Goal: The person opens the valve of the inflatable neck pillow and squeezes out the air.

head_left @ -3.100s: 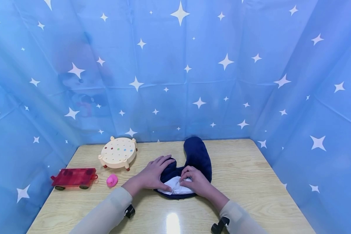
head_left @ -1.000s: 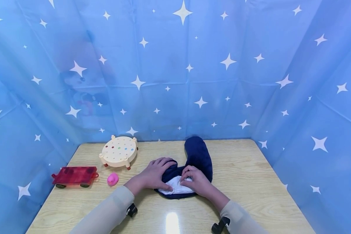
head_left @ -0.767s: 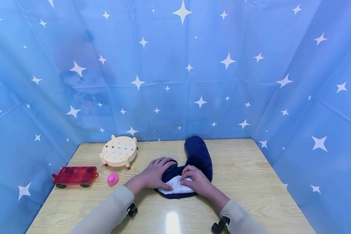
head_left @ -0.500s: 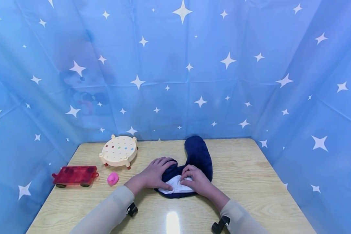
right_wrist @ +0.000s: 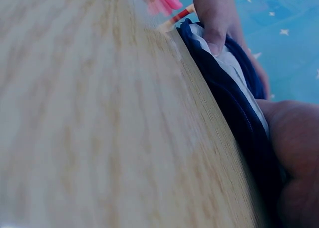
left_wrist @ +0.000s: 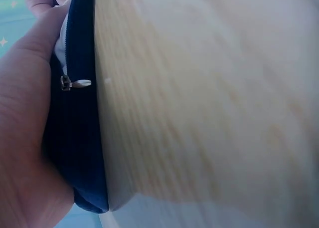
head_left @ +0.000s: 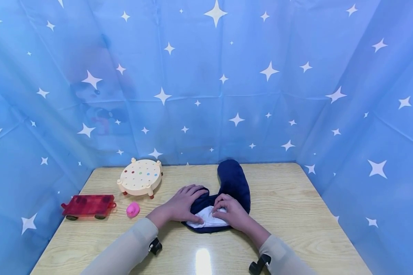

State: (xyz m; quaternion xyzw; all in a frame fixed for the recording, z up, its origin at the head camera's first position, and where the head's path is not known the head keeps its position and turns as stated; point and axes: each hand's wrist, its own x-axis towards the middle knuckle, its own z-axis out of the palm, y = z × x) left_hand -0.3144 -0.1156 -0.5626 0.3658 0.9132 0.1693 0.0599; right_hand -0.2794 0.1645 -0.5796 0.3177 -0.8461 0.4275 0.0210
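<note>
A dark navy U-shaped neck pillow (head_left: 234, 182) lies on the table, its cover unzipped along the near edge. White inner fabric (head_left: 206, 219) shows through the opening. My left hand (head_left: 179, 205) grips the pillow's left arm, fingers over the top and thumb on the white fabric. With thumb and fingers, my right hand (head_left: 233, 214) pinches the white fabric at the right part of the opening; its exact fingertip contact is partly hidden. In the left wrist view a metal zipper pull (left_wrist: 79, 83) sits at one end of the opening, near the left thumb.
Left on the wood-grain table (head_left: 289, 214) are a translucent red toy wagon (head_left: 88, 206), a pink toy duck (head_left: 132, 209) and a round cream pegged stand (head_left: 140, 176) with red-tipped legs. A blue starry curtain (head_left: 192, 76) encloses the table's back and sides.
The head view has shifted very slightly. Both hands keep the same hold on the pillow and its white fabric.
</note>
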